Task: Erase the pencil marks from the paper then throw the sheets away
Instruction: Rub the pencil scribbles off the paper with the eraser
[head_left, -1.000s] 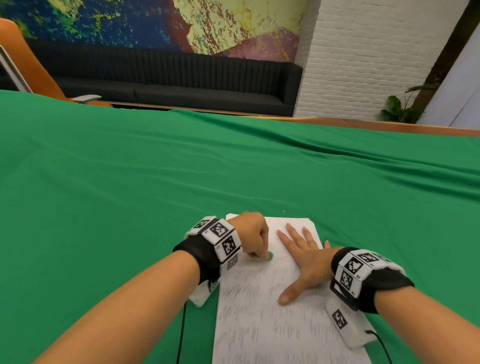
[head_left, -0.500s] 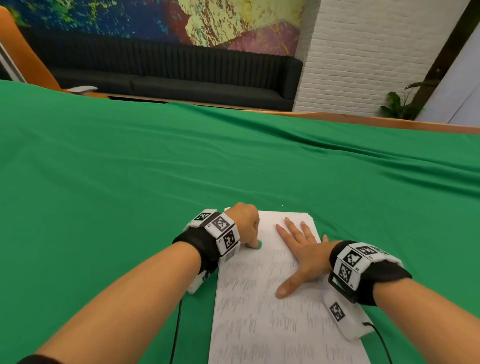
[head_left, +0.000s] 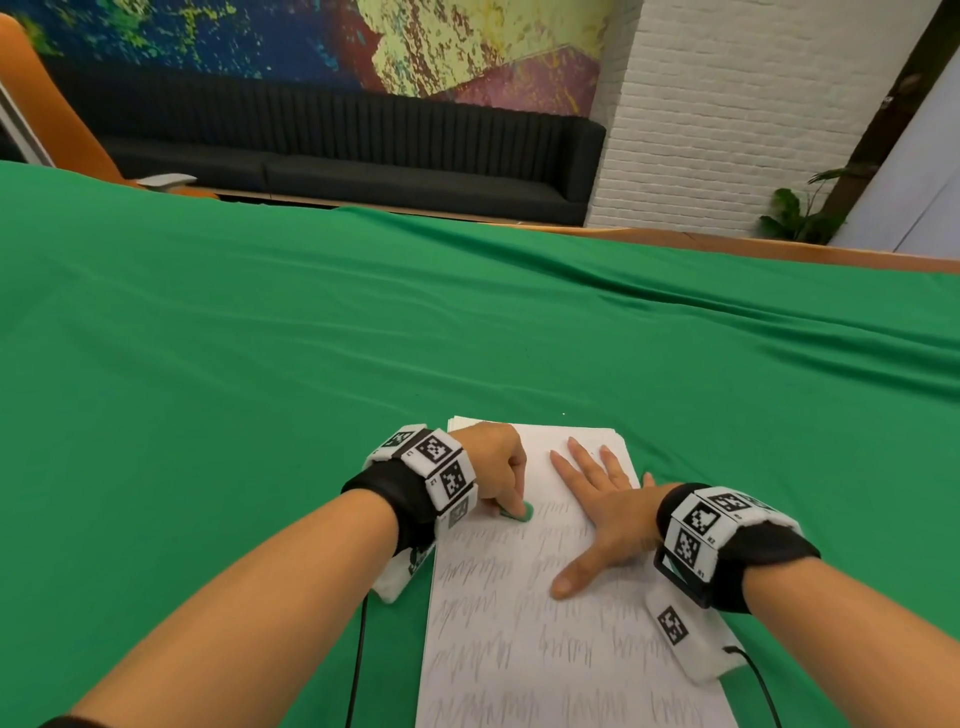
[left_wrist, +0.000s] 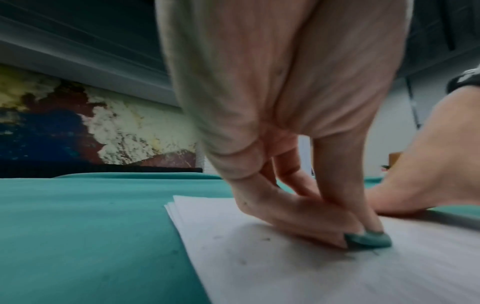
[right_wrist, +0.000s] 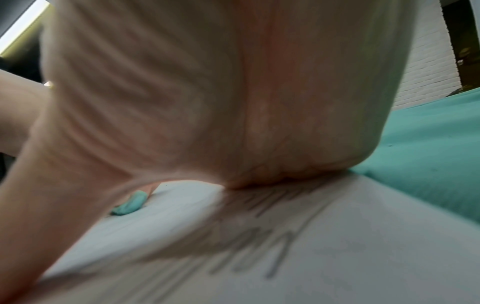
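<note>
A small stack of white paper sheets (head_left: 524, 623) lies on the green cloth, with rows of grey pencil scribbles over its near part; the far strip looks blank. My left hand (head_left: 498, 475) pinches a small green eraser (head_left: 519, 512) and presses it onto the sheet near its left edge. The left wrist view shows the eraser (left_wrist: 367, 239) flat on the paper (left_wrist: 259, 267) under my fingertips. My right hand (head_left: 602, 512) lies flat on the sheet's right side, fingers spread. In the right wrist view the palm (right_wrist: 233, 102) rests on the scribbled paper (right_wrist: 337, 246), and the eraser (right_wrist: 130, 203) shows beyond it.
The green cloth (head_left: 260, 364) covers the whole table around the sheets. A wooden table edge (head_left: 779, 249) shows at the far right. Beyond it stand a black sofa (head_left: 363, 156), a white brick wall (head_left: 727, 130) and a plant (head_left: 800, 213).
My left hand has rubbed the eraser left and then back right and nearer on the sheet. The right hand stays flat on the paper.
</note>
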